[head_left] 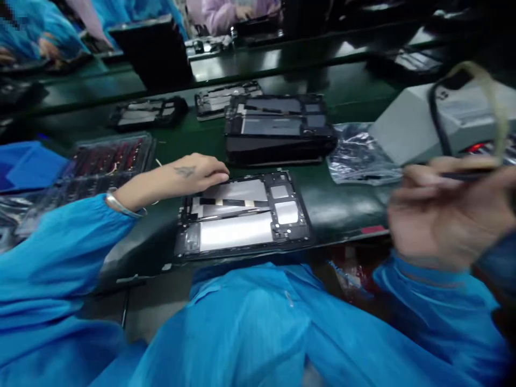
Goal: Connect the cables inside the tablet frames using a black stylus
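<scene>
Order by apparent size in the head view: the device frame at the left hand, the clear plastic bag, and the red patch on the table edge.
1. Device frame
2. Clear plastic bag
3. Red patch

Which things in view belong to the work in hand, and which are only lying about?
In the work:
open device, left hand at its far edge
blurred dark item in the right hand
perhaps stacked devices

Seemingly lying about:
clear plastic bag
blue item

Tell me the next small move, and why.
Probably bring the right hand over the open tablet: it holds something dark, too blurred to name, off to one side, while the left hand is at the tablet's far edge.
</scene>
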`<state>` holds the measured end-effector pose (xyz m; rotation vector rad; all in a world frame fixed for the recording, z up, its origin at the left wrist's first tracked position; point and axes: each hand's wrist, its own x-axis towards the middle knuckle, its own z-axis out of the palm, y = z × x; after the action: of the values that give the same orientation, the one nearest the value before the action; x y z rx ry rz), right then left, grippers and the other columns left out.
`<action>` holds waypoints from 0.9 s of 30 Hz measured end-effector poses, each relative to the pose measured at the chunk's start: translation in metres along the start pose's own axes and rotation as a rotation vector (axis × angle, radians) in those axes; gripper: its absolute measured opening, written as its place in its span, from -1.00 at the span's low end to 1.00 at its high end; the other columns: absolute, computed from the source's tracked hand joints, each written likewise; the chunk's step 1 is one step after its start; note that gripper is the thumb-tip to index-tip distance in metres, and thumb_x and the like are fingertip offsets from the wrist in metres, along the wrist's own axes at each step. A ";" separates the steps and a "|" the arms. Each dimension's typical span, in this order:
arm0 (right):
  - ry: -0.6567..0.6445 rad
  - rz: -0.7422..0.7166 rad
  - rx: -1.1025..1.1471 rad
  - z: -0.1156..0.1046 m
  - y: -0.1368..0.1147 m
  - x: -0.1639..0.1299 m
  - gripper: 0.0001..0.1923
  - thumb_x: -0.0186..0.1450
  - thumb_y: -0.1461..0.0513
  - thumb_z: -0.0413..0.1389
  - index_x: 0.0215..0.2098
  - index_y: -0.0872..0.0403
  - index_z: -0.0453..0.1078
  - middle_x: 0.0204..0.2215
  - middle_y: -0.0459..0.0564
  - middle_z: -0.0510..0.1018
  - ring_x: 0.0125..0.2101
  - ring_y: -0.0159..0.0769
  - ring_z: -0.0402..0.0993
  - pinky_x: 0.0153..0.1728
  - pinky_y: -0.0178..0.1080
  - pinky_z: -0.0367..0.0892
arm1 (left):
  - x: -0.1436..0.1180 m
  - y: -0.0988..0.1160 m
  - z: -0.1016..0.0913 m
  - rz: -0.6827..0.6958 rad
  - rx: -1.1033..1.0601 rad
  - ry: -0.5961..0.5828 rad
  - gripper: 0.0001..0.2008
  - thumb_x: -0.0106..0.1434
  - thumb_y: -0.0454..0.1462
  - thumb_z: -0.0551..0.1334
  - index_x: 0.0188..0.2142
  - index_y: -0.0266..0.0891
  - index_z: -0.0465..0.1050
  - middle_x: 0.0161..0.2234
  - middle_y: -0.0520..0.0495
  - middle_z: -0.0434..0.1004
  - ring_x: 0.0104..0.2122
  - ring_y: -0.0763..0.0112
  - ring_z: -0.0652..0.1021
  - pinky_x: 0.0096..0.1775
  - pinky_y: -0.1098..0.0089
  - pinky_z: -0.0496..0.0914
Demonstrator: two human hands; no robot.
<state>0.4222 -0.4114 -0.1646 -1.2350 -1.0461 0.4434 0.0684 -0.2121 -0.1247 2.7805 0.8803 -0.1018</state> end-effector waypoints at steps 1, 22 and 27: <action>-0.050 0.007 0.210 0.033 -0.007 0.007 -0.60 0.22 -0.21 0.24 -0.37 -0.10 0.55 -0.36 -0.02 0.57 -0.43 -0.38 0.53 -0.47 -0.25 0.45 | -0.002 -0.008 0.013 0.033 -0.022 0.018 -0.58 0.49 -0.07 0.04 0.06 -0.27 0.52 -0.06 -0.18 0.58 -0.12 0.20 0.59 -0.07 0.25 0.44; -0.706 -0.112 -0.315 0.169 0.005 0.031 -0.78 0.41 0.10 0.17 -0.26 0.05 0.56 -0.32 -0.08 0.63 -0.31 -0.37 0.55 -0.34 -0.33 0.42 | -0.015 0.013 0.059 0.077 -0.225 0.255 -0.67 0.53 -0.16 0.03 0.05 -0.21 0.50 -0.16 -0.11 0.49 -0.16 0.23 0.51 -0.21 0.30 0.37; -0.722 -0.101 -0.323 0.169 0.004 0.031 -0.77 0.41 0.08 0.16 -0.26 0.03 0.57 -0.31 -0.06 0.63 -0.29 -0.33 0.54 -0.36 -0.31 0.41 | -0.014 0.012 0.060 0.072 -0.227 0.238 -0.69 0.52 -0.17 0.04 0.04 -0.21 0.50 -0.15 -0.13 0.49 -0.15 0.22 0.51 -0.20 0.29 0.38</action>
<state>0.2968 -0.2933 -0.1608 -1.3239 -1.8424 0.6853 0.0634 -0.2433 -0.1788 2.6398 0.7871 0.3271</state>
